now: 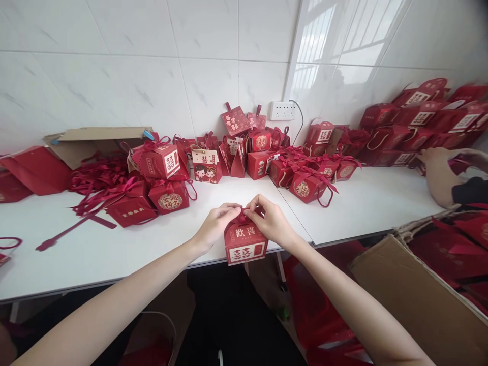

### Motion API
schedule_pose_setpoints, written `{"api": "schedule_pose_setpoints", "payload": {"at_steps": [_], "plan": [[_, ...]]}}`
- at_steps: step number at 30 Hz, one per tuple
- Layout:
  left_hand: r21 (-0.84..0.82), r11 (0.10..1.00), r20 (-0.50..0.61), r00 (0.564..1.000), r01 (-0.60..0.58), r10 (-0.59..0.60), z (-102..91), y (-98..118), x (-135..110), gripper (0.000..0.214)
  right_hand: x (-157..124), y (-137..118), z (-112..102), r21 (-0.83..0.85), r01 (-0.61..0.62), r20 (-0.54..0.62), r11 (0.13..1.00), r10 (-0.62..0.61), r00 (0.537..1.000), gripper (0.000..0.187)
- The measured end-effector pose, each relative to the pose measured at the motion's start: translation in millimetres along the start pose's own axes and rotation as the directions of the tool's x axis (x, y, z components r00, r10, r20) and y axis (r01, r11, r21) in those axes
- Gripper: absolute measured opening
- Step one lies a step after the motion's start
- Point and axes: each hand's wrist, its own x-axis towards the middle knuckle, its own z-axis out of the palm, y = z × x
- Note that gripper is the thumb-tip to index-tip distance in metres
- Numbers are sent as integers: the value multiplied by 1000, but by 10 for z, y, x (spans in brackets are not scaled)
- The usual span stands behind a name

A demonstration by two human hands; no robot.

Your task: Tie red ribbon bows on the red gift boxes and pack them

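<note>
At the front edge of the white table is a red gift box (246, 244) with white and gold lettering, its lower part jutting past the edge. My left hand (219, 223) pinches the dark red ribbon (242, 217) at the top of this box. From the other side my right hand (270, 218) is closed on the same ribbon, fingers bent over the box's top. The exact shape of the ribbon between my fingertips is mostly hidden.
Finished-looking red boxes (308, 184) line the wall. Left lie loose ribbons (101, 175) by an open carton (101, 134). Another person's hand (438, 170) works at the right, near stacked boxes (421, 119). A cardboard carton (412, 284) stands below.
</note>
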Motion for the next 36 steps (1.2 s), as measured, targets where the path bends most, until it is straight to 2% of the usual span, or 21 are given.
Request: {"api": "schedule_pose_setpoints", "payload": {"at_steps": [2, 4, 7, 11, 15, 21, 24, 28, 30, 33, 34, 36], "plan": [[1, 1000, -49, 999, 11, -11, 5, -5, 13, 32, -27, -3, -13, -81, 82, -63, 993, -88, 994, 7], [1, 1000, -73, 997, 11, -11, 8, -6, 21, 31, -71, -24, -41, -200, 192, -113, 961, -218, 969, 4], [-13, 1000, -55, 998, 22, -22, 2, 11, 16, 32, -146, -66, -78, -365, 303, -63, 880, -348, 935, 4], [-49, 998, -18, 999, 36, -37, -15, 48, -2, 31, -182, -76, -60, -498, 335, -3, 800, -388, 922, 8], [-44, 998, 46, 998, 38, -36, -53, 62, 10, 24, -150, -84, -30, -535, 361, 38, 764, -405, 913, 13], [194, 979, 59, 997, -59, 49, -156, 80, 45, 24, -123, -139, -98, -600, 422, 92, 680, -465, 880, 20], [385, 911, 87, 988, -150, 126, -220, 139, 15, 29, -135, -131, -175, -621, 439, 82, 650, -503, 860, 17], [701, 674, 43, 958, -231, 283, -305, 191, -92, 31, -197, -100, -300, -669, 491, 148, 558, -548, 823, 16], [783, 576, 30, 940, -234, 341, -324, 183, -169, 29, -238, -90, -349, -689, 512, 198, 514, -545, 815, 19], [797, 545, 64, 933, -261, 353, -305, 175, -282, 20, -282, -91, -384, -700, 499, 220, 511, -510, 832, 19], [787, 561, 67, 939, -257, 337, -289, 184, -309, 18, -289, -97, -386, -698, 471, 201, 540, -483, 852, 17], [760, 615, 45, 961, -211, 274, -255, 217, -333, 20, -290, -120, -379, -662, 363, 129, 656, -378, 917, 15]]}}
